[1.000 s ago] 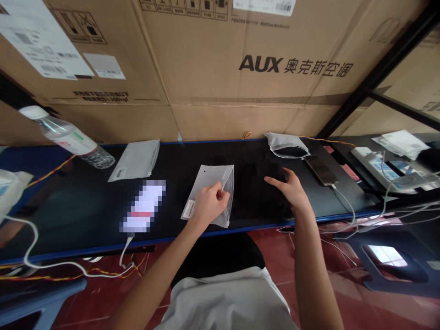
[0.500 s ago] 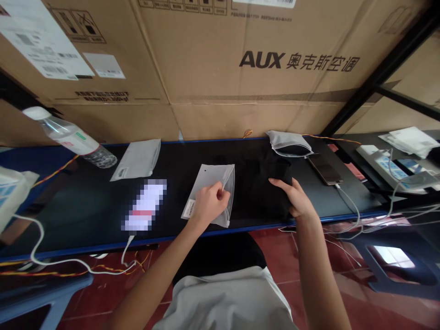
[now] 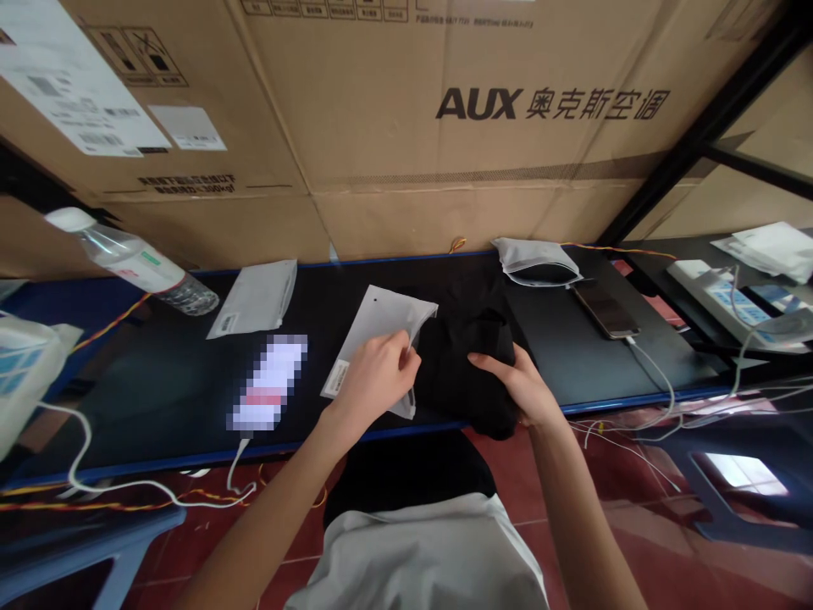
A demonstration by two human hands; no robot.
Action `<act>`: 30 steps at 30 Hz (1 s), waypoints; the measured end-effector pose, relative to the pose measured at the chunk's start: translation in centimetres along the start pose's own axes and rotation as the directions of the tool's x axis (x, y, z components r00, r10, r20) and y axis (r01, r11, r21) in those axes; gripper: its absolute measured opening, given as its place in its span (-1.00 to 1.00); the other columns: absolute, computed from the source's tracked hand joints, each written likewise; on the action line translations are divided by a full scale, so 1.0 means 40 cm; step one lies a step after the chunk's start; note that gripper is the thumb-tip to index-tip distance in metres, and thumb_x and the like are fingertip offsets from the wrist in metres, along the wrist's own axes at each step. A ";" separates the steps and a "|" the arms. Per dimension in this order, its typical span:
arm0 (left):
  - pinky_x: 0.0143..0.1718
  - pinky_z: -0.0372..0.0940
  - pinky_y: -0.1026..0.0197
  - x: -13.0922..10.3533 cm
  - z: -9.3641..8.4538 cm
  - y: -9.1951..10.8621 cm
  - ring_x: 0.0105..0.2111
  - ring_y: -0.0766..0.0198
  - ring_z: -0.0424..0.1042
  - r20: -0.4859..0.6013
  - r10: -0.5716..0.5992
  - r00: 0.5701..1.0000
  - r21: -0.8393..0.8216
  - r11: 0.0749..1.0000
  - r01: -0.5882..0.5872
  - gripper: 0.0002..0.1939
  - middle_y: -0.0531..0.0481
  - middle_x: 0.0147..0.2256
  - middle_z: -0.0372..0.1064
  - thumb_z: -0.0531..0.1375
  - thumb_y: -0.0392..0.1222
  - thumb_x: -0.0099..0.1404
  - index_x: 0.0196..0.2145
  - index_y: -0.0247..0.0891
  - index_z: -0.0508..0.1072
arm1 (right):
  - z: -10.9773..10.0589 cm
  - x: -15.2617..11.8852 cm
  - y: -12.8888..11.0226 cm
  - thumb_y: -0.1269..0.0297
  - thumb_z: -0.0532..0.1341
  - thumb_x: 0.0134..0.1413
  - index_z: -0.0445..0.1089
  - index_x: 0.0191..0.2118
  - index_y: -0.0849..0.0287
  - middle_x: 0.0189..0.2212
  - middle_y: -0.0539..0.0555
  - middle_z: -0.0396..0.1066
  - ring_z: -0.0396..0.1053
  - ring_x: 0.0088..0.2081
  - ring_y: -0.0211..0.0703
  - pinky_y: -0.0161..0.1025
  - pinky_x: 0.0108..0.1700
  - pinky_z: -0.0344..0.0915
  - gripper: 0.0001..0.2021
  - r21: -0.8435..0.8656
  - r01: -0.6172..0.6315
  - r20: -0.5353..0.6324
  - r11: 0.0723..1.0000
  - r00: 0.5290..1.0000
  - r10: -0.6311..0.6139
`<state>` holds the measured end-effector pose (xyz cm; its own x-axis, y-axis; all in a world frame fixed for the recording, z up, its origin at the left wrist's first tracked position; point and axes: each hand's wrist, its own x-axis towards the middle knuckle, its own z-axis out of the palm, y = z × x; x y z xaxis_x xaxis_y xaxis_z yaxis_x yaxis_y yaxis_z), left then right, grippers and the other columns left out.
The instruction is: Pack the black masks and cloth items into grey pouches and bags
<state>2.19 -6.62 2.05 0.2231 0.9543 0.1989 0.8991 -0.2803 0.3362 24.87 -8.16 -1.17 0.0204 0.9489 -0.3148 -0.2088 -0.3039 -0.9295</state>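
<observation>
My left hand point(image 3: 381, 370) is closed on the open edge of a frosted zip bag point(image 3: 379, 320), which has a small white label at its lower left corner. To its right, my right hand point(image 3: 522, 385) grips a bunched piece of black cloth point(image 3: 473, 364), thumb on top and the other fingers underneath. The cloth lies close beside the bag's mouth and sags over the table's front edge. Its exact kind cannot be made out against the black table point(image 3: 572, 364).
A second zip bag point(image 3: 257, 296) lies flat at the back left, near a tilted water bottle point(image 3: 140, 264). A lit phone point(image 3: 270, 381) is on charge in front. At the back right are a bag with black contents point(image 3: 539, 261) and a dark phone point(image 3: 603, 309). A large carton point(image 3: 381, 127) stands behind.
My right hand has moved left with the black cloth, which is now more bunched and nearer the bag. The bag has tilted slightly, its mouth edge still in my left hand.
</observation>
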 end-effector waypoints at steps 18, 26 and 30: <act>-0.47 -0.09 0.13 -0.041 -0.052 0.031 -0.53 0.21 0.34 -0.019 -0.043 0.999 0.265 0.963 0.047 -0.81 -0.01 -0.47 0.41 0.18 -0.24 0.28 -0.51 -0.19 0.35 | 0.075 -0.052 -0.015 0.06 0.45 -0.01 0.52 -0.08 0.08 -0.11 0.10 0.61 0.53 -0.03 0.10 -0.11 -0.04 0.48 -0.62 -0.061 0.204 -0.166 0.977 0.963 -0.212; -0.47 -0.07 0.14 -0.041 -0.054 0.034 -0.50 0.22 0.37 -0.106 -0.091 0.990 0.219 0.969 0.113 -0.75 -0.02 -0.44 0.42 0.15 -0.24 0.34 -0.52 -0.21 0.35 | 0.084 -0.094 0.010 0.05 0.46 -0.03 0.54 -0.13 0.07 -0.18 0.08 0.62 0.56 -0.08 0.11 -0.10 -0.08 0.49 -0.64 -0.088 0.156 -0.044 0.984 0.986 -0.160; -0.46 -0.05 0.17 -0.053 -0.048 0.038 -0.47 0.24 0.36 -0.205 -0.098 0.974 0.163 0.978 0.133 -0.75 -0.01 -0.45 0.40 0.13 -0.25 0.36 -0.49 -0.21 0.38 | 0.077 -0.093 0.030 0.06 0.45 0.00 0.54 -0.11 0.08 -0.17 0.07 0.62 0.55 -0.07 0.09 -0.11 -0.08 0.48 -0.65 -0.116 0.145 0.011 0.983 0.989 -0.145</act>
<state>2.38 -9.27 3.91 0.0516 0.9355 0.3496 0.9702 -0.1300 0.2046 21.55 -11.79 -0.53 0.0402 0.9838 -0.1748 -0.0892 -0.1707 -0.9813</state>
